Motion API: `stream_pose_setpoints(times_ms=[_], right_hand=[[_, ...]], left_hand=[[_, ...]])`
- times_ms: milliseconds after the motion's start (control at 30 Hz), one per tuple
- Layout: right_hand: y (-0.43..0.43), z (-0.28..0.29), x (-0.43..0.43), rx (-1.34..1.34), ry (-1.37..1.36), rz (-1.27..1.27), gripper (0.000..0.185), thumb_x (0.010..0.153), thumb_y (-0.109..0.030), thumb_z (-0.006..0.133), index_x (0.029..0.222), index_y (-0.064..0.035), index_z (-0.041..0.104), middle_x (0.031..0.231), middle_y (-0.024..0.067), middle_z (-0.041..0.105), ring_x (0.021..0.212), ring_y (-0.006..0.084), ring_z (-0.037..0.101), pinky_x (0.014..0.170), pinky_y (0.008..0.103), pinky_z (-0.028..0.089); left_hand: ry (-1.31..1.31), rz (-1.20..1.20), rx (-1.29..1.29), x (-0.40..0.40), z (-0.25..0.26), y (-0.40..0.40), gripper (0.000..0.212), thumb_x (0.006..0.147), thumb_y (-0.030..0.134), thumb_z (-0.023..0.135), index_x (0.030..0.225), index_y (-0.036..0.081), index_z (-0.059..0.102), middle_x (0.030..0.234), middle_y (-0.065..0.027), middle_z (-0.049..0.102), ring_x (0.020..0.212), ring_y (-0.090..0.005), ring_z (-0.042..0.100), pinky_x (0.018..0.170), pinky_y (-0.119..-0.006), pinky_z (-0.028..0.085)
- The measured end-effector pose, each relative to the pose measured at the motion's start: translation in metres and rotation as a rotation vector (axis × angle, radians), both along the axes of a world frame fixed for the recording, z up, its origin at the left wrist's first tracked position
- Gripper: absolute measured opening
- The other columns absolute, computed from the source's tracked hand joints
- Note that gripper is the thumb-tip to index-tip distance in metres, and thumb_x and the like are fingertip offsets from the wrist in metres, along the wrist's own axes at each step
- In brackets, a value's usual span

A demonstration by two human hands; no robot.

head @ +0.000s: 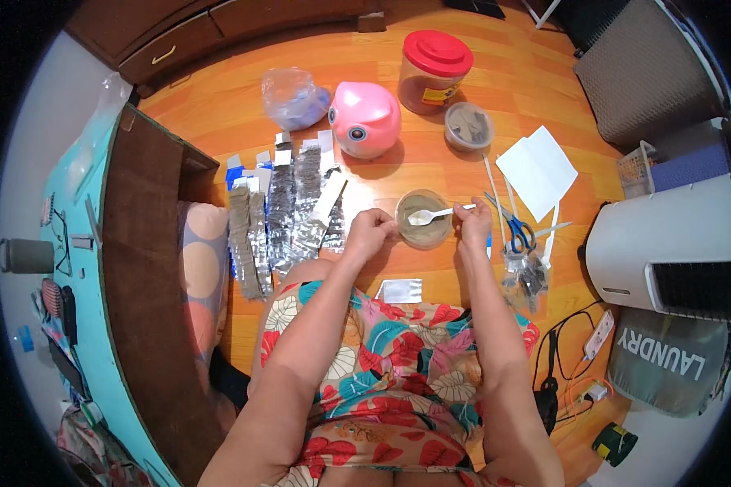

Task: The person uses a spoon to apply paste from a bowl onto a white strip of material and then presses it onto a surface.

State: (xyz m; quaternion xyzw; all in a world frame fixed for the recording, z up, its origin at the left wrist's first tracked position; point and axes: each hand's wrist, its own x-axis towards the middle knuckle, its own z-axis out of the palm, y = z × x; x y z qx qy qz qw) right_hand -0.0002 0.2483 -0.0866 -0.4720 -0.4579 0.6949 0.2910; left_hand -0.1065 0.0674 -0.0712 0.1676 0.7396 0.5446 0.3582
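Note:
My right hand (474, 225) pinches the handle of a white plastic spoon (421, 217). The spoon's bowl is over a round clear tub (429, 246) of grey-brown powder, with a little pale matter in it. At the tub's left side is my left hand (370, 234), fingers curled together close to the rim; whether they grip it is hidden. A small silver-white sachet (402, 291) lies on the floor before my lap. Left of my left hand, several strips of silver sachets (280, 207) lie side by side.
Blue-handled scissors (519, 236), white paper sheets (536, 173) and clear packets (527, 277) lie to the right. Farther off stand a pink round figure (368, 115), a red-lidded jar (432, 79), a small lidded tub (469, 126) and a plastic bag (293, 100).

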Motion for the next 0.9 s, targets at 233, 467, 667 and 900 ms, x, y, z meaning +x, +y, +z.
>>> stream_pose_setpoints(times_ms=[233, 467, 667, 900], right_hand=[[-0.010, 0.010, -0.002, 0.041, 0.052, 0.074, 0.027, 0.075, 0.007, 0.058, 0.097, 0.0000, 0.044, 0.070, 0.0060, 0.054, 0.054, 0.0104, 0.050, 0.048, 0.0212, 0.040], [-0.017, 0.020, -0.002, 0.330, 0.114, 0.142, 0.020, 0.079, 0.001, 0.056, 0.095, 0.0021, 0.045, 0.070, 0.0064, 0.055, 0.056, 0.0085, 0.053, 0.049, 0.0201, 0.042], [-0.017, 0.027, -0.008, 0.442, 0.104, 0.148, 0.017, 0.080, 0.001, 0.055, 0.095, 0.0022, 0.045, 0.067, 0.0059, 0.055, 0.058, 0.0083, 0.056, 0.052, 0.0200, 0.045], [-0.016, 0.021, -0.011, 0.383, 0.093, 0.172, 0.017, 0.080, 0.001, 0.055, 0.094, 0.0022, 0.045, 0.066, 0.0058, 0.055, 0.058, 0.0087, 0.057, 0.050, 0.0202, 0.043]], left_hand=[[-0.032, 0.068, 0.092, -0.003, -0.011, -0.002, 0.011, 0.079, 0.005, 0.058, 0.075, -0.005, 0.057, 0.063, -0.0088, 0.060, 0.057, -0.0131, 0.058, 0.050, -0.026, 0.047], [-0.010, 0.164, 0.093, -0.011, -0.002, 0.004, 0.012, 0.080, 0.005, 0.058, 0.074, -0.005, 0.057, 0.063, -0.0086, 0.061, 0.054, -0.0117, 0.058, 0.048, -0.025, 0.046], [0.129, 0.170, 0.043, -0.020, -0.001, 0.013, 0.011, 0.077, 0.005, 0.061, 0.071, -0.004, 0.058, 0.061, -0.0082, 0.061, 0.051, -0.0101, 0.057, 0.046, -0.023, 0.044], [-0.017, 0.103, 0.090, -0.024, -0.005, 0.012, 0.004, 0.077, -0.003, 0.059, 0.078, -0.003, 0.055, 0.069, -0.0092, 0.062, 0.055, -0.0109, 0.057, 0.050, -0.022, 0.045]])
